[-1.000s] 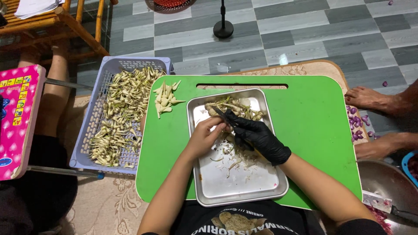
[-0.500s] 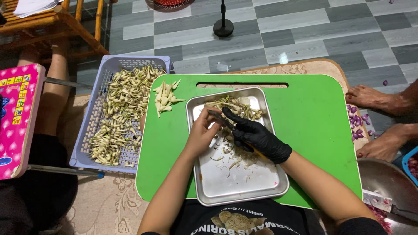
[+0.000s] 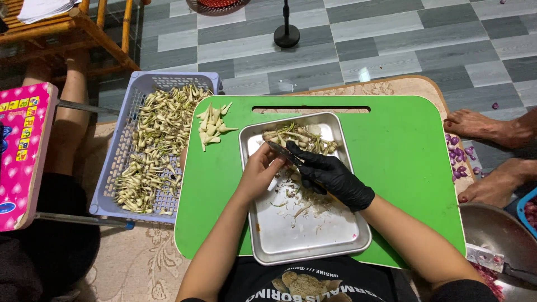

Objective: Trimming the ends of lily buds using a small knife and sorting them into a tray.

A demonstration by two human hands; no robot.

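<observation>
While left hand (image 3: 258,172) pinches a small, light stalk (image 3: 275,168), gloved right hand (image 3: 331,176) grips knife (image 3: 282,152); stalk likely brittle, best held by its thick end.

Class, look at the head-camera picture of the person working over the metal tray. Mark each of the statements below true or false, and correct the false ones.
1. The right hand wears a black glove. True.
2. The knife is held in the left hand. False: the gloved right hand holds it; the bare left hand holds a small piece at the blade.
3. The metal tray sits on a green board. True.
4. The lavender basket lies to the right of the board. False: it lies to the left.
5. A small pile of trimmed pieces lies on the board beside the tray. True.
</observation>
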